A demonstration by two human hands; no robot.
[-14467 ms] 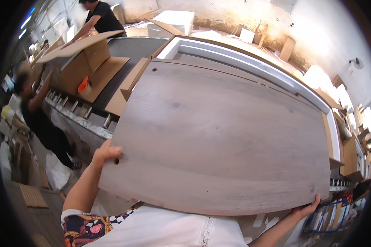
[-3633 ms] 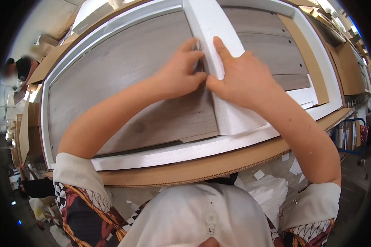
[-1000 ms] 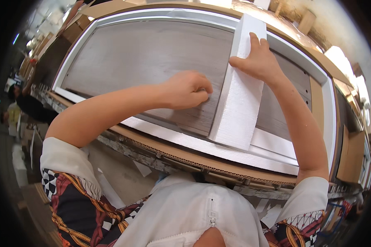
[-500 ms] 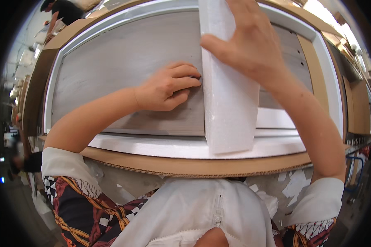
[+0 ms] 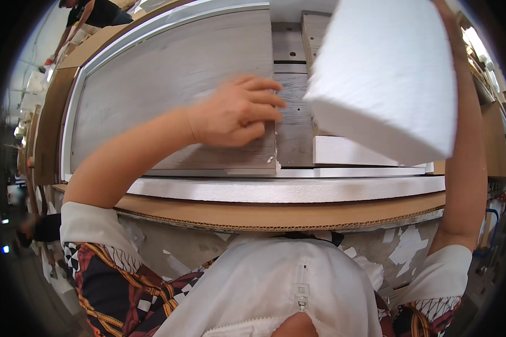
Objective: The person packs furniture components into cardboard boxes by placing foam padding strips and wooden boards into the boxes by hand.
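Note:
My left hand hovers at the right edge of a large grey wood-look panel, fingers apart and slightly curled, a little blurred, holding nothing. A thick white foam block is lifted and tilted at the right, smeared by motion. My right forearm runs up along its far side; the right hand is mostly hidden behind the block and the frame's top, gripping it. Right of the panel's edge, grey boards with drilled holes show lower in the box. White crumbs cling to the panel's corner.
A white foam strip lines the near side of the cardboard box. Inside at the right lies a smaller white foam piece. Scraps litter the floor below. Another person works at the far left.
My right hand has lifted the foam block off the box and carried it right, uncovering the drilled boards beneath. My left hand has shifted slightly right, its fingers stretching out more.

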